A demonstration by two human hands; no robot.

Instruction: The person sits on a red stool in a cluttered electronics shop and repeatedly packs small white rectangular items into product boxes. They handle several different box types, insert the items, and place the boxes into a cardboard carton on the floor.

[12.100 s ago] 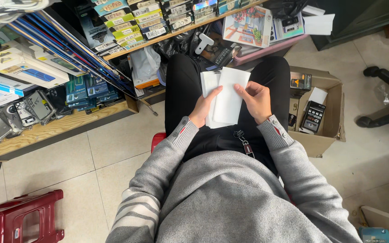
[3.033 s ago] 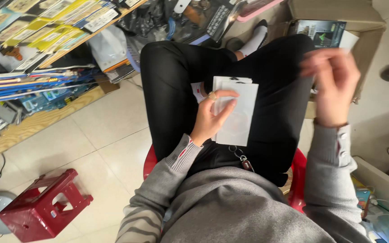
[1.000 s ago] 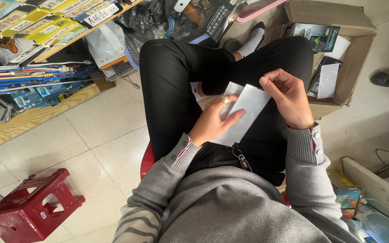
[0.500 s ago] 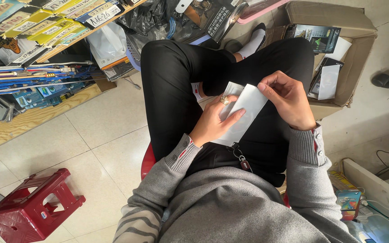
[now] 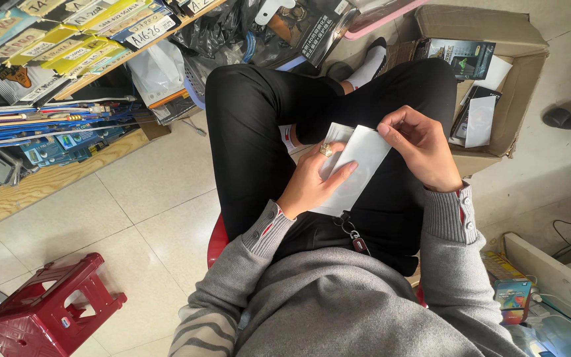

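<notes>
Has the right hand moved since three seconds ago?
Yes. The right hand has come down from beside the cardboard box to the white packets on the lap.

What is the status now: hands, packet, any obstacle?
Left hand and right hand both grip white packets over lap. Cardboard box beside right knee. Nothing blocking.

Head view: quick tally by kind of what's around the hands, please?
White packs in the hands: 2, maybe more stacked
Cardboard box: 1
Red stools: 2, the spare and the seat
Ring: 1
Hands: 2, left, right
Total: 8
</notes>
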